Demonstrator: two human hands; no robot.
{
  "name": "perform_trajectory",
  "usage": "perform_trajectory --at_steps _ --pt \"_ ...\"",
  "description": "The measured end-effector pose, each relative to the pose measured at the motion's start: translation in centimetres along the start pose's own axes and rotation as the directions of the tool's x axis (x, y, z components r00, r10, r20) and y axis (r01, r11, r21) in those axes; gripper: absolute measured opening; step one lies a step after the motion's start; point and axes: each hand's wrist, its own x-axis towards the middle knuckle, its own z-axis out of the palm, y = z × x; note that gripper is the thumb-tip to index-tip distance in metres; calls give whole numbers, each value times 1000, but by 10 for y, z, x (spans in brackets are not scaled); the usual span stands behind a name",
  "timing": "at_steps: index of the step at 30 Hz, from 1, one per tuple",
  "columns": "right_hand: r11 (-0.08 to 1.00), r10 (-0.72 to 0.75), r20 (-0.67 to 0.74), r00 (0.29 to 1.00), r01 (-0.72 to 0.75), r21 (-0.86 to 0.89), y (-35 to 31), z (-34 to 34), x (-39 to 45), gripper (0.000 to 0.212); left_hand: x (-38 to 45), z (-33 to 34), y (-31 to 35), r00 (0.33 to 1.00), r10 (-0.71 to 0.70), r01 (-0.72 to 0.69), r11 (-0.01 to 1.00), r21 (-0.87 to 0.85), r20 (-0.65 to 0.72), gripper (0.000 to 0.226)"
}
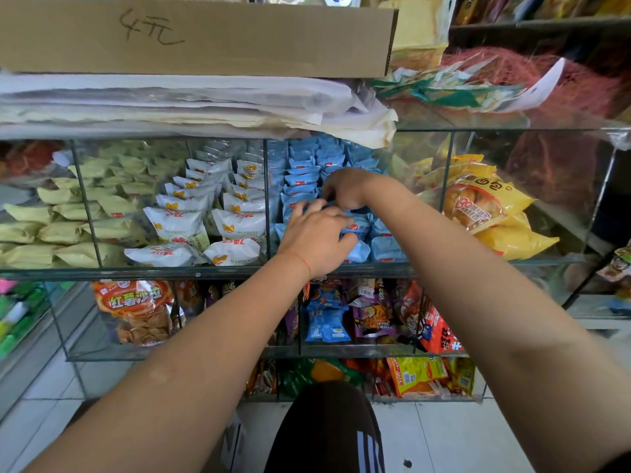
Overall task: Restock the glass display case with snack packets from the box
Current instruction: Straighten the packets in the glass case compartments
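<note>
The glass display case (pixel 205 273) has several compartments on its top tier. One of them is packed with small light-blue snack packets (pixel 304 179). Both my hands are inside that compartment. My left hand (pixel 316 238) lies on the front packets, its fingers curled round a blue packet (pixel 356 230). My right hand (pixel 343 189) is just behind it, bent at the wrist, with its fingers curled down onto the blue packets; what they pinch is hidden. The supply box is out of view.
White packets (pixel 211 213) and yellow-green packets (pixel 85 206) fill the compartments to the left; yellow bread bags (pixel 488 206) lie to the right. A cardboard box (pixel 198 35) rests on stacked paper atop the case. Lower tiers hold mixed snack bags (pixel 136 312). My knee (pixel 327 425) is below.
</note>
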Motion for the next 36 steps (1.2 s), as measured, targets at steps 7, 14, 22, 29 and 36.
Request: perform_trajectory --at_steps 7,14,22,29,36 --pt "995 -8 29 1000 5 100 -5 3 1 31 2 2 -3 1000 -30 30 999 -17 6 44" --pt "998 4 -10 1000 -4 65 -6 2 -1 32 -2 3 -1 998 -5 9 998 59 -63 43" --pt "998 48 80 996 -50 24 6 -5 -10 41 -2 7 -3 995 -3 12 996 93 -99 52" --pt "967 256 -229 939 -245 75 24 5 -25 35 -2 4 -4 985 -82 79 996 -30 -152 44" --pt "919 394 -184 901 -386 76 30 18 -36 26 -2 1 1 1000 -22 22 999 34 20 46"
